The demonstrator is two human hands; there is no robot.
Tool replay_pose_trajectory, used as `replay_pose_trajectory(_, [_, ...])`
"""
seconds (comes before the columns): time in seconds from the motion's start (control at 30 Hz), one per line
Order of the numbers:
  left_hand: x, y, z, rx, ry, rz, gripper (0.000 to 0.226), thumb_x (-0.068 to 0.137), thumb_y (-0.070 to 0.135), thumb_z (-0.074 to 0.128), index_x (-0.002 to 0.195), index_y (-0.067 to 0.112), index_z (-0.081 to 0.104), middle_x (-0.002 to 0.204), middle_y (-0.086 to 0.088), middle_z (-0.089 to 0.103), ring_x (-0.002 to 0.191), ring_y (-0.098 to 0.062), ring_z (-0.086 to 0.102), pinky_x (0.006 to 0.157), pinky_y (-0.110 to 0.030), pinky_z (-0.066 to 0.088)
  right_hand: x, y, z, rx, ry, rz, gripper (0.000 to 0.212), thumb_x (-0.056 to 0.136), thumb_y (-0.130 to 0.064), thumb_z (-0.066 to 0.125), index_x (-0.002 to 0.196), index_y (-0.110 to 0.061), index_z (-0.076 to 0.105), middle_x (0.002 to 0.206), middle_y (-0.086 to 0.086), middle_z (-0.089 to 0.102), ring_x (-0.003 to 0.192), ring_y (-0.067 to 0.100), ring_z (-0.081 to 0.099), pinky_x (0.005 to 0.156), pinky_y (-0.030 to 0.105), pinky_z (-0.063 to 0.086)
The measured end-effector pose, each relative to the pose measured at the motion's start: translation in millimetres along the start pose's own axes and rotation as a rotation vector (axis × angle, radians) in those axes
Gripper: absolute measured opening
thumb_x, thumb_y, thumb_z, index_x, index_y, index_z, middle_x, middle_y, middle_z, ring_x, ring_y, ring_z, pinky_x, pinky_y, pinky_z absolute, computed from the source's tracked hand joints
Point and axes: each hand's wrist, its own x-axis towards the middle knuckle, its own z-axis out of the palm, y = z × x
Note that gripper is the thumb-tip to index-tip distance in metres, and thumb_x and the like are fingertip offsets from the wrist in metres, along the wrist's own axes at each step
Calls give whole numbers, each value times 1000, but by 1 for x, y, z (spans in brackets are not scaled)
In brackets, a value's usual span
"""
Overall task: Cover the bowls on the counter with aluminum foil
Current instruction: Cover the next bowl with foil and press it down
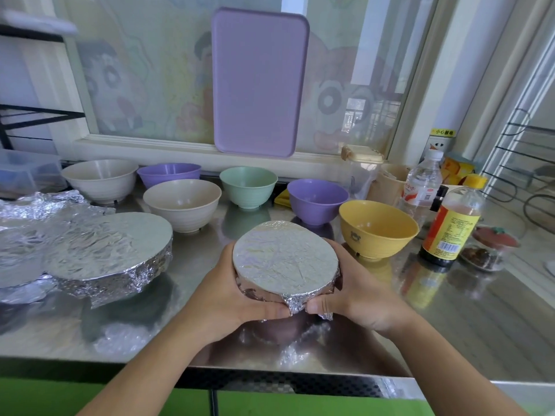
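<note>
A foil-covered bowl (283, 259) is at the centre of the steel counter (480, 319), and both hands hold it. My left hand (228, 292) grips its left side and my right hand (351, 289) grips its right side, thumbs pressing the crumpled foil edge at the front. Another foil-covered bowl (111, 250) stands to the left, and loose crumpled foil (27, 235) lies beside it. Several uncovered bowls stand behind: cream (100, 180), purple (169, 174), cream (181, 202), green (248, 186), purple (317, 199) and yellow (378, 232).
A purple tray (258, 82) leans on the window behind. At the right stand a sauce bottle (450, 226), a water bottle (422, 184), a small glass jar (489, 250) and a clear container (362, 172). A clear plastic box (27, 172) sits far left. The counter's front edge is just below my wrists.
</note>
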Motion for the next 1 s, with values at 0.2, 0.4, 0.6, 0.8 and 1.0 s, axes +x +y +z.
replay_pose_trajectory(0.2, [3,-7,-17,-31,-148,-34,141,36,44,108,153,39,29,141,28,58,133,6,54,101,-13,47,2,-6,-12,207,-68,3,106,73,-54,90,159,-21,37,157,-4,53,149,17,46,123,43,37])
replay_pose_trajectory(0.4, [19,15,-11,-44,57,-31,119,50,99,69,151,41,43,142,41,50,133,19,44,119,-24,36,34,-27,-8,264,139,27,59,93,-55,54,146,-27,59,139,-18,67,134,0,58,107,22,45])
replay_pose_trajectory(0.6, [29,29,7,17,241,-90,43,104,56,48,143,40,57,138,32,55,114,30,44,87,-2,33,63,-39,0,36,29,115,46,113,-48,34,146,-31,62,146,-13,62,131,-5,57,116,25,41])
replay_pose_trajectory(0.8, [30,24,6,14,269,-121,38,106,53,48,134,34,66,126,31,64,109,28,49,94,-11,38,67,-31,4,151,98,137,46,113,-47,39,138,-24,69,135,-6,72,129,11,65,122,45,40])
replay_pose_trajectory(1.0, [35,30,-4,129,291,-78,39,100,56,57,133,38,65,126,24,68,116,11,61,110,-29,45,64,-25,1,194,126,163,43,107,-50,48,130,-24,72,129,-3,75,125,15,68,120,49,42])
